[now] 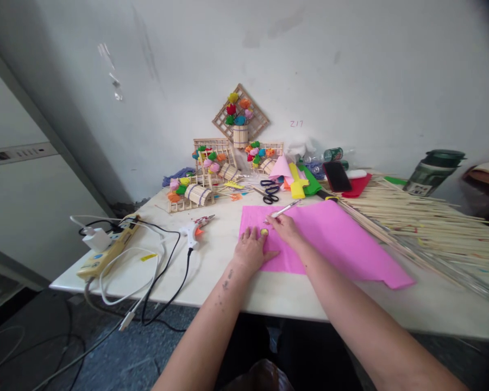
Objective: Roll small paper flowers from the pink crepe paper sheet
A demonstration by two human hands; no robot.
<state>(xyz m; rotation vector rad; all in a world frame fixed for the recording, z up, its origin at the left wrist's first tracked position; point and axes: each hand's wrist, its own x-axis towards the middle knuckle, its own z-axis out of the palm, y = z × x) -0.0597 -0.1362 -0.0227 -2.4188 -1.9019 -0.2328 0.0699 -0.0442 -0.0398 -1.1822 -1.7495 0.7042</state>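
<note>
A sheet of pink paper (338, 239) lies flat on the white table. My left hand (250, 250) rests on its left part with fingers spread, the index fingertip at a small round yellowish disc (264, 232). Between the fingers of my right hand (284, 227) is a white pen (286, 208), held slantwise just right of the disc. Whether the pen tip touches the paper I cannot make out. Behind the sheet lie black-handled scissors (270, 191), and to the left sits a white glue gun (192, 234).
A power strip (106, 252) with loose cables occupies the left edge. Stick lattices with paper flowers (198, 194) stand at the back, one leaning on the wall (240, 117). On the right are bundles of thin sticks (415, 217), a phone (337, 176) and a dark green bottle (434, 172).
</note>
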